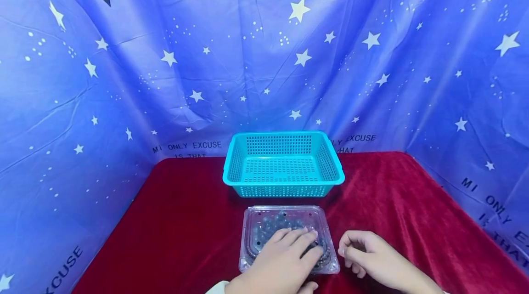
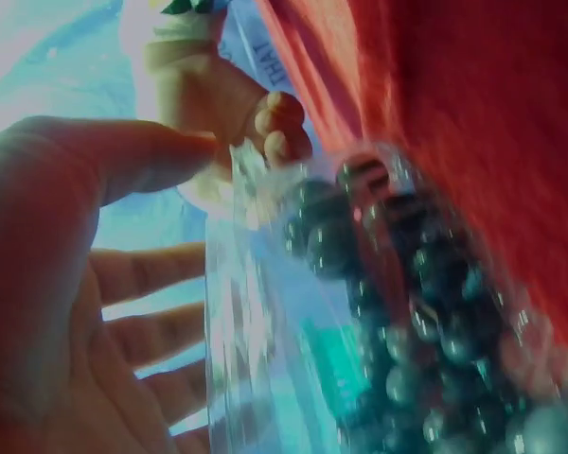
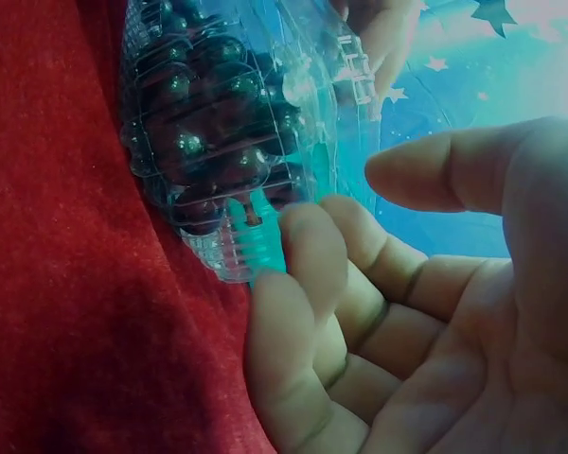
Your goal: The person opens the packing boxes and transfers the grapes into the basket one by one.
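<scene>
The clear plastic box lies directly under my left hand, with dark round fruit showing through its lid. My right hand is just beside the box, off its right side; whether a fingertip touches the wall there, I cannot tell. My left palm faces down over the near part of the box, the fingers stretched out across the lid and a little apart, lying on it without gripping. A pale cuff shows at that wrist, at the near left of the box. My right hand is turned inward to the box, its fingers loosely bent and its thumb apart from them, holding nothing. Both forearms come in from the near side of the box. Just beyond the box stands a blue plastic basket with holes in its walls and floor. Under the box spreads a deep red cloth, covering the table. Farther back than the box, and around to both sides of it, hangs a blue curtain printed with white stars, some black stars and black lettering.
</scene>
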### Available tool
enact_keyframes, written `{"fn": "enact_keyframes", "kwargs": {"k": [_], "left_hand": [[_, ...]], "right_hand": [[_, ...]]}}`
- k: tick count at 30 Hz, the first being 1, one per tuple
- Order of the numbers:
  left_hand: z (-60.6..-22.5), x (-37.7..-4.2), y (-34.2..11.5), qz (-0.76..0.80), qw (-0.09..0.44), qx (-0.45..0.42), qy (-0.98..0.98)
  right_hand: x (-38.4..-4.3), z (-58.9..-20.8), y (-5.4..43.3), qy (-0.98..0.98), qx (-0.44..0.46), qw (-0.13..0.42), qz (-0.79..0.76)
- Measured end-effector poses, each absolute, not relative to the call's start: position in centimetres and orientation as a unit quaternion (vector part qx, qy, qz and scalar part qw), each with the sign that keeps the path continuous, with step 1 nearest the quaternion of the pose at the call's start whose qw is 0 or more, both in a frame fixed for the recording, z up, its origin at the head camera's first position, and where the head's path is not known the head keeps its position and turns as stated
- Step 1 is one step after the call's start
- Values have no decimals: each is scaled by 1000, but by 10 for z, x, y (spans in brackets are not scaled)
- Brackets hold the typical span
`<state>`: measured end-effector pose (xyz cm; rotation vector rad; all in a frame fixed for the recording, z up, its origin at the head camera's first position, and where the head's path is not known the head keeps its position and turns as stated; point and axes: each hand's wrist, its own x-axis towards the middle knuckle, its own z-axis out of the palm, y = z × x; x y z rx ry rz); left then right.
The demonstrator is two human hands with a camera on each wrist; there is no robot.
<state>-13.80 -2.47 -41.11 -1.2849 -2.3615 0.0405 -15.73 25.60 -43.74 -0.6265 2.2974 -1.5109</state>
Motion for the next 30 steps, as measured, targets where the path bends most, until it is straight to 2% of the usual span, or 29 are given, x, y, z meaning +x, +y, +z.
{"fn": "enact_keyframes", "kwargs": {"k": [6,11,30], "left_hand": [[-415,-139,-8,8,312,-464,-829],[-419,-141,-2,5,360,-458,-813],[-432,-143,6,-31,431,-452,-781]], "right_hand": [[-161,-445,259,755,-247,215,-568],[-161,-450,258,730,-253,245,-586],[-155,-447,255,685,-239,314,-612]]}}
